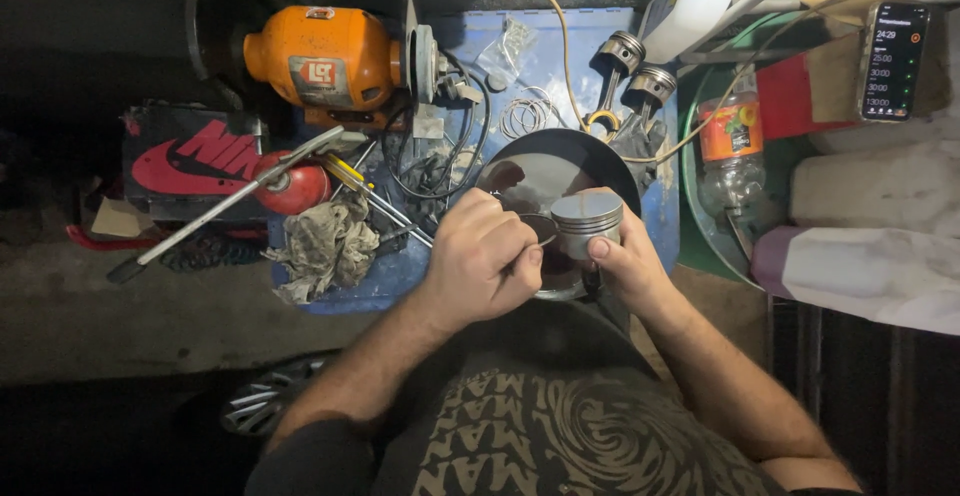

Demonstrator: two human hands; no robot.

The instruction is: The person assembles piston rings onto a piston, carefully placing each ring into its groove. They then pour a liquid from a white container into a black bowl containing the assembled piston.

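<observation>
My right hand (pixel 628 268) grips a metal piston (pixel 587 219) upright over a dark round pan (pixel 560 151) of liquid. My left hand (pixel 483 258) is closed beside it, pinching a thin ring (pixel 541 226) against the piston's side. Two more pistons with connecting rods (pixel 632 76) lie behind the pan on a blue board (pixel 570 41), next to several loose thin rings (pixel 527 113).
An orange bench grinder (pixel 330 56) stands at the back left. A dirty rag (pixel 325 244), screwdrivers (pixel 365 188), a long metal bar (pixel 225 206) and a red can (pixel 292 186) lie left. A drink bottle (pixel 732 151), white jug (pixel 690 1) and phone (pixel 892 61) sit at right.
</observation>
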